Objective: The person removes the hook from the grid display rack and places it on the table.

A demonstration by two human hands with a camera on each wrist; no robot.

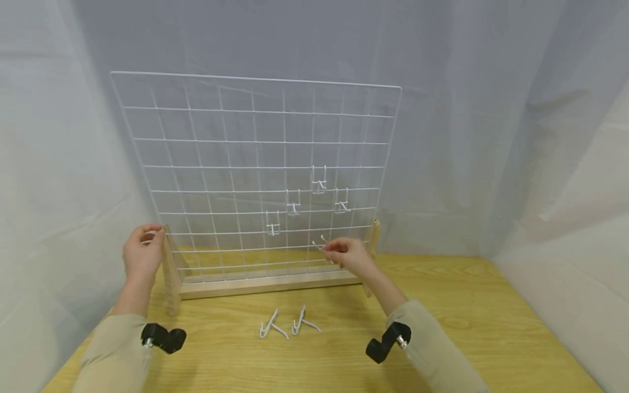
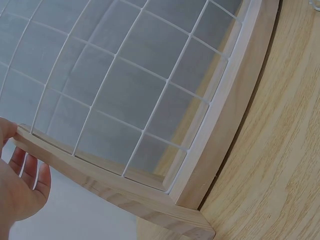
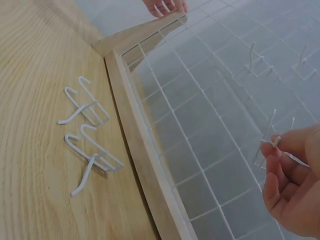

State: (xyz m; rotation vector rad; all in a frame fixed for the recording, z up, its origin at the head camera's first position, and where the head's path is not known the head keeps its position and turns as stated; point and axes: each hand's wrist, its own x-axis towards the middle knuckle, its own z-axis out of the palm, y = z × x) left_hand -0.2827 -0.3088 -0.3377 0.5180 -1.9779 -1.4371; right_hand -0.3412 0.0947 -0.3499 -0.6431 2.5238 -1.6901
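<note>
Pale sheeting [image 1: 442, 136] hangs behind a wooden table [image 1: 467, 327]. One white hook [image 3: 276, 142] is pinched between thumb and finger of the right hand [image 1: 351, 255], close to the lower wires of the grid [image 1: 253, 111]; I cannot tell whether it touches them. Four hung hooks [image 1: 293, 208] are already in place, higher than the right hand and towards the left. Three look not yet hung: the held one and two loose hooks [image 1: 268, 323] lying on the table between the hands, nearer the person. At the far left, the left hand [image 1: 142, 256] grips the upper end of the stand's post [image 1: 170, 273], fingers narrow around it.
</note>
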